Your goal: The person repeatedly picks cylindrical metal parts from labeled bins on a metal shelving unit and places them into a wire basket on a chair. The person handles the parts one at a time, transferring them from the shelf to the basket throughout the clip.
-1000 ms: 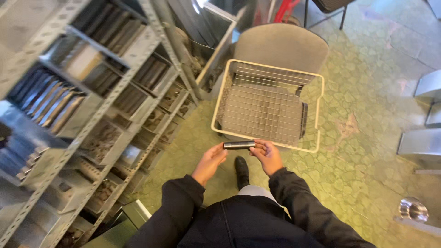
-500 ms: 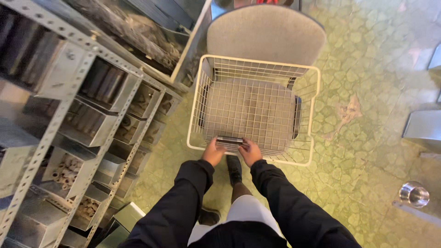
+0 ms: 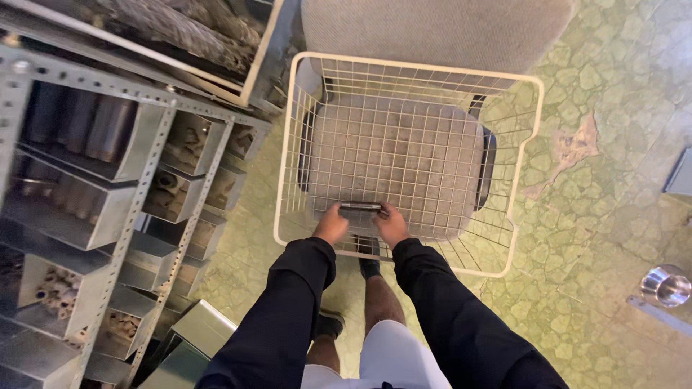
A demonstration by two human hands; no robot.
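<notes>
Both my hands are on a short dark metal bar, one at each end: L hand grasping the left end, R hand grasping the right, fingers curled round it. The bar lies level, just inside the near wall of the white wire basket, low down near its bottom. The basket sits on a grey padded chair, whose seat shows thru the mesh.

What's changed: a sec ago I held the bar outside the basket, in front of the near rim, w/ the whole basket farther off. Half a sec ago the bar was at the rim. Now my arms are stretched fwd and the bar is over the rim and down inside. My head has also come closer, so the basket fills more of the view. I'd judge the bar is about at resting height, but I can't tell if it touches the mesh yet.

At 9 o'clock: grey metal shelving w/ bins of small parts. Green patterned floor all round. At 4 o'clock a shiny metal cup-like thing on the floor.
</notes>
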